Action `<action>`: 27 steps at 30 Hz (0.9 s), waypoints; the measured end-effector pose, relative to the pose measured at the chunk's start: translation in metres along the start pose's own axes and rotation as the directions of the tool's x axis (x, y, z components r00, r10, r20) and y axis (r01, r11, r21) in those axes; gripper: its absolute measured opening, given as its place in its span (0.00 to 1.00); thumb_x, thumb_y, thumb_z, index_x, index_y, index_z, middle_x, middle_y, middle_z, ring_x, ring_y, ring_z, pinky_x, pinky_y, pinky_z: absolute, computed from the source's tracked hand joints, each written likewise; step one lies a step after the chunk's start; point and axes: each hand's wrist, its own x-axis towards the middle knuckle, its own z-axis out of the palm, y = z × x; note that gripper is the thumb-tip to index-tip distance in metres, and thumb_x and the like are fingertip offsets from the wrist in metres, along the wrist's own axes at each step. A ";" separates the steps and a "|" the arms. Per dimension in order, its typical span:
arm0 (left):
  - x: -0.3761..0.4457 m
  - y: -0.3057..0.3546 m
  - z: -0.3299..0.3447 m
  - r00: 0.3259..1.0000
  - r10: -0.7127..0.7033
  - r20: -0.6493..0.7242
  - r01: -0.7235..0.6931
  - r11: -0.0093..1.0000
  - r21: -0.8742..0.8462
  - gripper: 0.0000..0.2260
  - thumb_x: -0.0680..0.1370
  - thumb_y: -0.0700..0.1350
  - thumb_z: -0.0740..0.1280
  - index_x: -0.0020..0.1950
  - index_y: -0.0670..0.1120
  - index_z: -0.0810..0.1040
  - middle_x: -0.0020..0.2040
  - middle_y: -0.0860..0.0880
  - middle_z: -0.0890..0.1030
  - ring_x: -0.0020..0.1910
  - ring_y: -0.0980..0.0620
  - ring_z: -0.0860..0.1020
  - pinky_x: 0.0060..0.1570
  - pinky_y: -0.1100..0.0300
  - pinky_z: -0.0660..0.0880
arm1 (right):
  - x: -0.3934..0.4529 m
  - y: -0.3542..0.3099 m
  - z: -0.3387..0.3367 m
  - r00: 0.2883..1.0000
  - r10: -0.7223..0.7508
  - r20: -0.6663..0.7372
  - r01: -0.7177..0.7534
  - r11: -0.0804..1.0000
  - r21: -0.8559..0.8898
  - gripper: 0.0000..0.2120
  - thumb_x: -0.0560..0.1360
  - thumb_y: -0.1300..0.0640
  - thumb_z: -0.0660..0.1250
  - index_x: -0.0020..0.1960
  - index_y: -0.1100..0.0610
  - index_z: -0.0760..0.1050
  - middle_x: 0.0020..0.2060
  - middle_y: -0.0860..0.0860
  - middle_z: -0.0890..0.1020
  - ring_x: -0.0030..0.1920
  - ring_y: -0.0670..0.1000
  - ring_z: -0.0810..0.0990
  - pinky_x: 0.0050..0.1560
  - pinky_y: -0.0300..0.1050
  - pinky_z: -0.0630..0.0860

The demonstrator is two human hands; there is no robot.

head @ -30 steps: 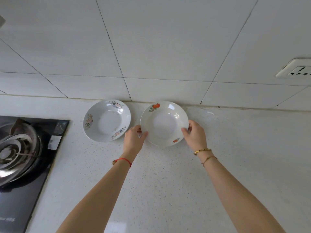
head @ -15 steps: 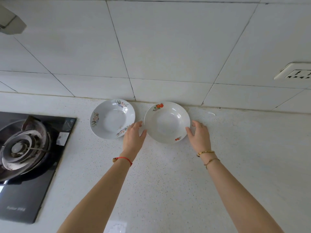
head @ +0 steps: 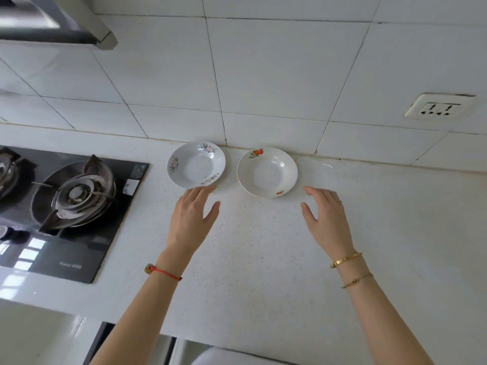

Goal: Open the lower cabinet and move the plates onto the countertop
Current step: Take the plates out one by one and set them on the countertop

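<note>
White speckled stone surface [head: 263, 259], black glass gas hob [head: 79, 206] on its left. Two white shallow ceramic plates sit side by side at the tiled wall: floral-print plate [head: 196, 164], fruit-print plate [head: 267, 172]. Left hand [head: 192, 217] and right hand [head: 325, 217] hover palm-down, fingers spread, holding nothing, just short of the plates.

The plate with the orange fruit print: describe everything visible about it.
The plate with the orange fruit print is a round, shallow white dish, glossy like glazed ceramic, with a raised rim and sunken centre. An orange fruit motif marks its far rim and a smaller one its near rim. It is empty and sits flat and upright on the speckled white countertop, close to the tiled wall, right of the other plate and apart from it. Neither hand touches it.
</note>
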 end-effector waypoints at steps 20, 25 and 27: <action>-0.245 -0.009 -0.098 0.998 -0.028 -0.057 0.024 0.997 -0.070 0.15 0.78 0.44 0.67 0.64 0.45 0.77 0.59 0.49 0.81 0.59 0.50 0.77 0.60 0.51 0.75 | -0.212 -0.089 -0.042 0.997 -0.053 -0.055 0.052 0.999 -0.010 0.16 0.78 0.57 0.63 0.65 0.58 0.72 0.57 0.52 0.79 0.61 0.54 0.74 0.63 0.51 0.72; -0.320 -0.031 -0.130 0.999 0.007 -0.032 -0.009 0.997 -0.077 0.15 0.78 0.42 0.67 0.64 0.44 0.76 0.57 0.48 0.81 0.59 0.48 0.77 0.59 0.50 0.75 | -0.296 -0.132 -0.034 0.999 0.005 -0.046 -0.004 1.000 0.008 0.17 0.78 0.57 0.63 0.66 0.58 0.72 0.58 0.52 0.78 0.62 0.53 0.72 0.65 0.49 0.70; -0.351 -0.041 -0.141 1.000 0.022 -0.013 -0.023 0.996 -0.083 0.15 0.78 0.42 0.67 0.64 0.44 0.76 0.57 0.49 0.81 0.58 0.48 0.77 0.58 0.50 0.76 | -0.335 -0.148 -0.028 0.999 0.025 -0.037 -0.024 1.000 0.008 0.17 0.78 0.57 0.63 0.66 0.57 0.72 0.58 0.51 0.78 0.62 0.52 0.72 0.65 0.49 0.69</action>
